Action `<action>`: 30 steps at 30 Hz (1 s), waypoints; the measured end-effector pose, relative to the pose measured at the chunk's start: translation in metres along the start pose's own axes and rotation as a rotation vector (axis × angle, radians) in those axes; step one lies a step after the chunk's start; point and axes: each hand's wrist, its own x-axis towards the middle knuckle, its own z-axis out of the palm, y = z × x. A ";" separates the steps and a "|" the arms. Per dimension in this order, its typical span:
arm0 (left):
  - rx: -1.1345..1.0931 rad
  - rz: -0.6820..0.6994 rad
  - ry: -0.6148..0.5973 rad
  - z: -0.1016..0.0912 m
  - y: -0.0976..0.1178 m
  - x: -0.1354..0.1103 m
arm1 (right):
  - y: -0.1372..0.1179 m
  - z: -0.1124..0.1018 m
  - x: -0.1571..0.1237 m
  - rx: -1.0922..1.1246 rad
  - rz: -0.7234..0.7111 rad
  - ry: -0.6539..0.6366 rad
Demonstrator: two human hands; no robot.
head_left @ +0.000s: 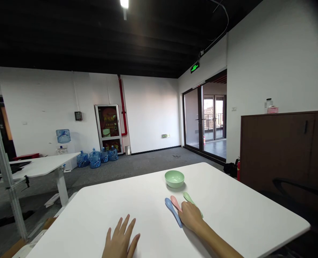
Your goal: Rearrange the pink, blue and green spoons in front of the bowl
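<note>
On the white table (107, 200) three plastic spoons lie close together. My right hand (191, 215) is closed over the handle of the pink spoon (175, 202), the middle one; the hand hides most of that handle. Just left of it lies the blue spoon (172, 211), its handle end near my fingers. The light green spoon (188, 197) is on the right side, partly covered by the same hand. Beyond the spoons a light green bowl (174, 178) stands upright. My left hand (119, 238) is open, fingers spread, at the near part of the table, holding nothing.
A second white table (46, 165) with a metal post (10, 193) stands to the left. Several blue water jugs (95, 158) are on the floor by the far wall. A brown cabinet (277, 150) stands at the right, near glass doors (192, 120).
</note>
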 end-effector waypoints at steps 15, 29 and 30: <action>0.006 0.003 0.028 0.006 -0.001 0.002 | -0.008 -0.005 -0.006 -0.018 -0.102 0.089; -0.012 0.033 0.054 0.011 -0.009 0.001 | -0.027 0.002 -0.009 0.039 -0.105 -0.042; -0.013 0.035 0.057 0.012 -0.010 0.002 | -0.023 0.001 -0.009 0.061 -0.116 -0.018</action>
